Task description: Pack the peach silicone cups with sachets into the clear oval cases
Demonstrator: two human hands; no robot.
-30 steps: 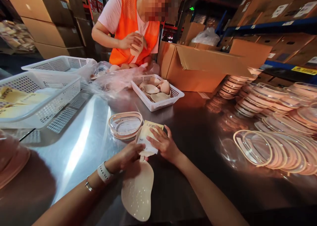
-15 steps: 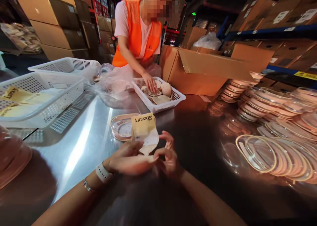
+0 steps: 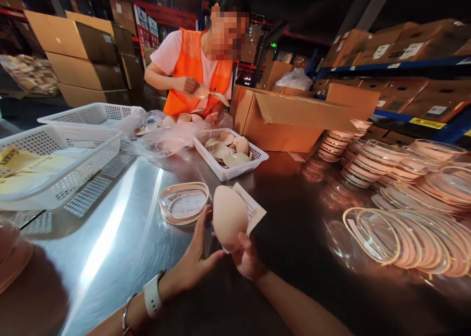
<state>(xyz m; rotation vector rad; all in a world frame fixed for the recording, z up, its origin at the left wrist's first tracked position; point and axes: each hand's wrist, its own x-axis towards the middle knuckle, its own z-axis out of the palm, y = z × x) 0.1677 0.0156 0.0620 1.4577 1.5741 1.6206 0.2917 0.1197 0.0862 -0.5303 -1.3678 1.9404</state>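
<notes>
My right hand (image 3: 249, 258) pinches the lower edge of a beige moulded bra cup (image 3: 230, 218), its rounded side facing me. A pale card (image 3: 256, 212) with print sticks out behind the cup on the right. On the cup's other side is my left hand (image 3: 196, 250), fingers stretched up along the edge and thumb apart; it does not appear to grip the cup. Just beyond my left fingertips, a clear oval plastic case (image 3: 184, 204) with a pale rim lies on the metal table (image 3: 121, 257).
A white basket (image 3: 230, 171) of beige cups stands ahead, near a co-worker in an orange vest (image 3: 191, 61) who handles cups. White baskets (image 3: 59, 198) with yellow packets are left. Stacked clear cases (image 3: 393, 238) fill the right, and an open carton (image 3: 279, 125) stands behind.
The yellow-and-white packet seen in my hands has left view, and the cup is now upright with its rounded side towards me. My left fingers have spread. The co-worker's hand left the basket.
</notes>
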